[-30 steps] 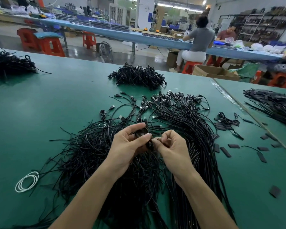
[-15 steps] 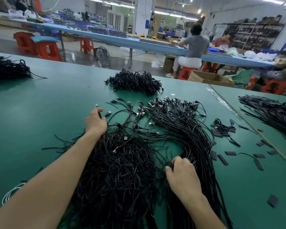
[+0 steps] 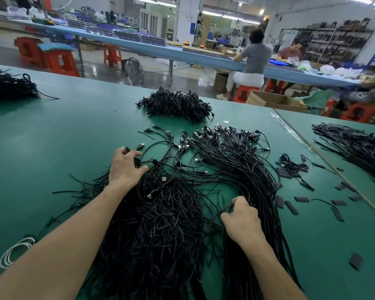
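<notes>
Carefully now: we judge that we are teasing one lead out of a tangle, and it goes best if each hand has one job. Our right hand [image 3: 243, 224], just right of the heap [image 3: 156, 234] of loose black leads on the green table [image 3: 63, 137], has thumb and forefinger closed in a pinch on a single thin cable [image 3: 220, 212]. That cable bows away toward the heap, and the other fingers are curled in beside it. Our left hand [image 3: 126, 167] lies at the heap's far left corner, fingers spread and bent down onto the plug ends [image 3: 140, 145] there. We cannot tell whether it has closed on one plug or only presses on them. We should let the left hand pin the neighbouring leads flat while the right draws its strand up and out along its own length, slowly, so that crossings slip free instead of tightening. If it snags, we ease back and lift the strand on top; tugging would drag half the heap along. Pulling toward ourselves also spares the fanned bundle [image 3: 243, 169] right of the heap, whose plugs lie neatly together. The sleeve pieces [image 3: 290, 207] well right of the heap can wait.
</notes>
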Demonstrator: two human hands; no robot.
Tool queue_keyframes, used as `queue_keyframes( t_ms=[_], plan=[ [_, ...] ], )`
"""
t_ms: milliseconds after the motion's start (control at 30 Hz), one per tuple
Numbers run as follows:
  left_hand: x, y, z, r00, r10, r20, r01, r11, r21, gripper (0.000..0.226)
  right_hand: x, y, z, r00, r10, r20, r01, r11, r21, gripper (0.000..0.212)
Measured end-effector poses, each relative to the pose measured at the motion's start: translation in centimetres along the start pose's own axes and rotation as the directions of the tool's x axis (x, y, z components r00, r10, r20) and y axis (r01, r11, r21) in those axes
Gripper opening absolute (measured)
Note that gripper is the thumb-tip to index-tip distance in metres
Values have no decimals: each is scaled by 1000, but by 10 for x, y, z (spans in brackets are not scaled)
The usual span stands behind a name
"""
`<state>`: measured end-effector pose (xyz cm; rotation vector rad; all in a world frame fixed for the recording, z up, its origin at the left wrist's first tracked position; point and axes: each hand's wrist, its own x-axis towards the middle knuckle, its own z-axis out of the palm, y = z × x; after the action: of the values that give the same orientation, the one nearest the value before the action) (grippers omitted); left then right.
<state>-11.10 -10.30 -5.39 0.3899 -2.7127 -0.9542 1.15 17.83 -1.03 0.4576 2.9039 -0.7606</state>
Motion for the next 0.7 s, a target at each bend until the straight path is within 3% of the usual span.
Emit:
queue_keyframes(
  t_ms=[133, 267, 367, 433, 500, 600, 633, 700],
  plan=[
    [4, -7, 1, 997, -24, -74, 26, 999, 27, 39, 9, 9, -9, 999, 53, 13, -54, 975, 217, 35],
    [3, 10, 0, 988, -36, -150, 50, 994, 95, 49, 10, 17, -13, 996, 56, 71, -78, 935, 347, 17],
    [-6, 35, 2, 955, 147, -257, -138, 989, 54, 40, 6, 9, -12, 999, -37, 33, 26, 953, 302, 12],
    [-18, 56, 5, 921, 359, -149, -367, 930, -31, 38, -3, -7, -12, 987, -156, 41, 132, 929, 346, 13],
    [-40, 78, 4, 818, 571, 66, -558, 816, -153, 49, -13, -24, -13, 952, -299, 59, 245, 867, 433, 19],
    [-68, 95, 3, 561, 775, 290, -761, 621, -189, 48, -28, -49, -15, 839, -543, 43, 488, 783, 385, 17],
    [-74, 96, 5, 509, 810, 291, -803, 569, -180, 46, -32, -55, -17, 800, -599, 38, 544, 751, 374, 14],
    [-81, 94, 9, 504, 809, 302, -819, 558, -130, 38, -37, -59, -22, 766, -642, -23, 599, 700, 389, 10]
  ],
)
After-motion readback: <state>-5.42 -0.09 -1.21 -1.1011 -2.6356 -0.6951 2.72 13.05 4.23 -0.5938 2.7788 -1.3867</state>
